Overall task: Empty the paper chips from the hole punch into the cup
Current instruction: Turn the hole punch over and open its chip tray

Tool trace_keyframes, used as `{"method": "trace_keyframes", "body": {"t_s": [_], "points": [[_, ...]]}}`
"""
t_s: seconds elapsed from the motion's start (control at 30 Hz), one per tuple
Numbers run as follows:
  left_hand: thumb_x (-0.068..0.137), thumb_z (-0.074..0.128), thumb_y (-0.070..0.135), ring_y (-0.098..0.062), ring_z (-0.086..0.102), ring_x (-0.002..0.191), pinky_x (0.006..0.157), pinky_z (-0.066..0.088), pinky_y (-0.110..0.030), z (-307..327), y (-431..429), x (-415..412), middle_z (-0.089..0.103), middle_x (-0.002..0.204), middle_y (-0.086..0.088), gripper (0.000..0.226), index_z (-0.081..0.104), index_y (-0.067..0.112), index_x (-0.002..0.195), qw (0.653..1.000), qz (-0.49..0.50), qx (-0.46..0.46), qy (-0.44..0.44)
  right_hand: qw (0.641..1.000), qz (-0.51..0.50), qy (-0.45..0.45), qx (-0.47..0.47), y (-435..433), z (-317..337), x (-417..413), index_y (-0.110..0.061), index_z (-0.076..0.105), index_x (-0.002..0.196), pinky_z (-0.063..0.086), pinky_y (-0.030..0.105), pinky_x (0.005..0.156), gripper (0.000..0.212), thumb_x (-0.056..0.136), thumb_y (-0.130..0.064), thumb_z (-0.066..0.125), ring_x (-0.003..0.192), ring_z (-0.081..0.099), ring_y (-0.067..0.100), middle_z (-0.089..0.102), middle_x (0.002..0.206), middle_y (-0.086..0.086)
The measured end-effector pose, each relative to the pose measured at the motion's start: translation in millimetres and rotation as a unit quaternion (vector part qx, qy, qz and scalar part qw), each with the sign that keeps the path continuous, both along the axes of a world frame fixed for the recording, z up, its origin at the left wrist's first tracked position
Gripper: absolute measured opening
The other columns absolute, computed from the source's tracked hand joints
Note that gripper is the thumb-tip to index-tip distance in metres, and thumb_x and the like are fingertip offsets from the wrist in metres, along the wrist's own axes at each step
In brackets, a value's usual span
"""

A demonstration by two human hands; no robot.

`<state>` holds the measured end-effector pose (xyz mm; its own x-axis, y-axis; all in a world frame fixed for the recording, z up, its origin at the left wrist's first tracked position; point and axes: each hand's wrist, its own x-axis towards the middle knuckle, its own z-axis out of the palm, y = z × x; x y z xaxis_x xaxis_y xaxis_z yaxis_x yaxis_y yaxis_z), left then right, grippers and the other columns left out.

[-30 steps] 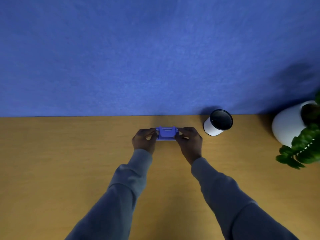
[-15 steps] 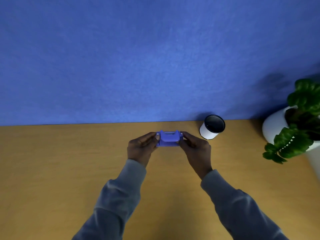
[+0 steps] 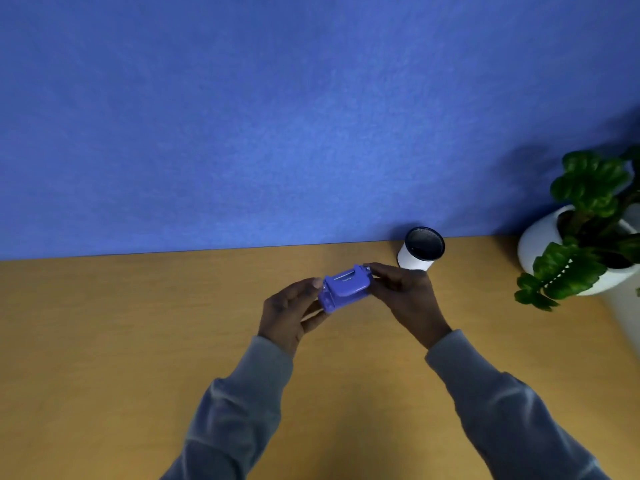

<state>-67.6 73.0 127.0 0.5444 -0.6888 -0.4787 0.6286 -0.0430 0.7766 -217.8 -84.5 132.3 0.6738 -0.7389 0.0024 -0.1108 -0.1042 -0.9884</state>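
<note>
Since a second ago the small purple plastic hole punch (image 3: 346,287) has left the tan wooden worktop (image 3: 138,341) and tilted, right end up; carrying has begun, emptying has not. It sits between the left hand (image 3: 291,311) and right hand (image 3: 403,294), both grasping its ends. The white cup with a black inside (image 3: 420,249) stands at two o'clock, near the right hand.

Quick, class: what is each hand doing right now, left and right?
Left hand: closed on the left end of the hole punch.
Right hand: closed on the right end of the hole punch.
</note>
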Motion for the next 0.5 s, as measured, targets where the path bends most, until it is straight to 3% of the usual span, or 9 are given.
{"method": "trace_keyframes", "body": {"t_s": [0.13,0.3,0.5], "points": [[0.058,0.091,0.048,-0.022,0.075,0.086,0.074,0.06,-0.035,8.9,3.8,-12.3,0.078,0.098,-0.008,0.062,0.078,0.009,0.104,0.997,-0.08,0.003,0.022,0.997,0.075,0.0,-0.001,-10.8,17.4,-3.8,-0.018,0.078,0.111,0.06,0.04,0.095,0.03,0.088,0.001,0.074,0.106,0.074,0.017,0.08,0.11,0.002],[0.058,0.092,0.046,-0.023,0.076,0.088,0.073,0.061,-0.036,21.1,10.7,-30.5,0.079,0.097,-0.01,0.058,0.079,0.011,0.102,0.988,-0.152,0.022,0.01,0.985,0.173,0.017,0.001,-12.3,39.1,-5.5,-0.005,0.076,0.115,0.058,0.026,0.089,0.028,0.089,0.005,0.072,0.108,0.074,0.016,0.079,0.114,0.006],[0.065,0.086,0.038,-0.02,0.076,0.081,0.069,0.06,-0.032,28.8,22.1,-43.7,0.079,0.088,-0.006,0.041,0.08,0.014,0.098,0.985,-0.17,0.026,-0.008,0.978,0.2,0.044,-0.024,4.7,48.4,-7.3,-0.003,0.074,0.119,0.059,0.03,0.093,0.034,0.086,0.007,0.074,0.109,0.073,0.018,0.077,0.116,0.01]]}}
